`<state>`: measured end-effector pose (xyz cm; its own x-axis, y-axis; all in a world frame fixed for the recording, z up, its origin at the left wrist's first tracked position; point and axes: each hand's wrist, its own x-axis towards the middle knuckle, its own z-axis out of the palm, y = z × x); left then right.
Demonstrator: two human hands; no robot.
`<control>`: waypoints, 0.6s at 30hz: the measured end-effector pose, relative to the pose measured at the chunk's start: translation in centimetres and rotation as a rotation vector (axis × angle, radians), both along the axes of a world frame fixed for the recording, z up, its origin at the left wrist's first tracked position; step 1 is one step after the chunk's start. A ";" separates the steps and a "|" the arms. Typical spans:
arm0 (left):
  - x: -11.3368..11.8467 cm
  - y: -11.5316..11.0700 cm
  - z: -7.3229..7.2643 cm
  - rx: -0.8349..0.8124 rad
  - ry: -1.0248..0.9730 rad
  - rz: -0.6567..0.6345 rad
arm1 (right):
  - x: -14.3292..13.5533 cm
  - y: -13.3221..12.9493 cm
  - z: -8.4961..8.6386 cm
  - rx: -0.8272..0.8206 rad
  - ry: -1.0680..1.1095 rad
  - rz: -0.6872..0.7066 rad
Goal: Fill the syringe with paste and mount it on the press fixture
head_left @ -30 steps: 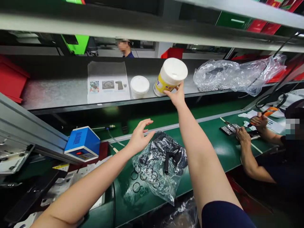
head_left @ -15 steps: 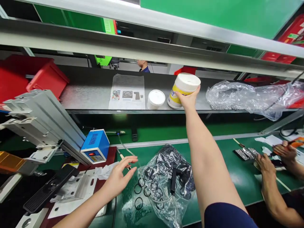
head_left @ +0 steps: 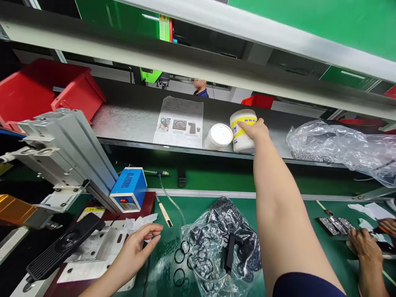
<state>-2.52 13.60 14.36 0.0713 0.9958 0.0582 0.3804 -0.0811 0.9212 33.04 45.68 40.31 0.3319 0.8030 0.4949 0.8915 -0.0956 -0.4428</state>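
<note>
My right hand (head_left: 255, 128) is wrapped round a white tub with a yellow label (head_left: 243, 141), which stands slightly tilted on the grey shelf (head_left: 123, 123). Just left of it is a smaller white lidded tub (head_left: 219, 136). Over the green bench, my left hand (head_left: 139, 243) has its thumb and fingers apart with nothing between them. It is near a crumpled white tissue (head_left: 140, 222) and a brush with a pale handle (head_left: 164, 212). A clear bag of black rings (head_left: 216, 243) lies on the bench, with a black block-shaped part (head_left: 229, 252) on it.
Left are a metal frame (head_left: 66, 152), a blue box (head_left: 129, 185), a black ribbed pedal (head_left: 66, 243) and red bins (head_left: 77, 90). A printed sheet (head_left: 180, 121) and clear plastic (head_left: 337, 144) lie on the shelf. Another person's hands (head_left: 366, 245) work at the right.
The view has shifted, and the yellow-labelled tub is more upright and closer beside the small tub. My left hand has moved left, away from the bag and brush.
</note>
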 end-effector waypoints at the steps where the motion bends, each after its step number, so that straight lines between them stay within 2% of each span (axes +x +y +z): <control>1: 0.1 -0.1 0.2 -0.011 0.004 -0.005 | -0.4 -0.5 0.0 -0.092 0.031 -0.033; 4: 0.3 -0.6 0.7 -0.043 0.017 -0.013 | -0.6 -3.1 0.0 -0.174 0.017 -0.014; 5: 0.4 -0.8 0.7 -0.055 0.015 -0.021 | -0.4 -4.2 -0.2 -0.120 -0.015 0.023; 7: 0.7 -1.2 0.5 -0.095 0.002 -0.054 | 0.2 -7.0 -1.6 0.091 -0.065 0.097; 9: 0.9 -1.6 0.0 -0.144 -0.004 -0.096 | 1.0 -11.1 -4.5 0.285 -0.072 0.156; 11: 1.0 -2.2 -0.4 -0.184 0.001 -0.134 | 1.9 -16.4 -9.0 0.330 -0.041 0.183; 12: 1.1 -2.5 -0.5 -0.196 0.005 -0.150 | 2.3 -19.4 -11.8 0.263 0.031 0.151; 14: 1.2 -3.1 -0.5 -0.190 0.007 -0.170 | 3.0 -25.1 -17.8 0.015 0.242 0.009; 15: 1.2 -3.3 -0.4 -0.174 0.004 -0.178 | 3.2 -27.7 -20.8 -0.193 0.363 -0.070; 18: 1.1 -4.0 -0.3 -0.125 -0.002 -0.201 | 2.8 -34.0 -28.4 -0.401 0.474 -0.152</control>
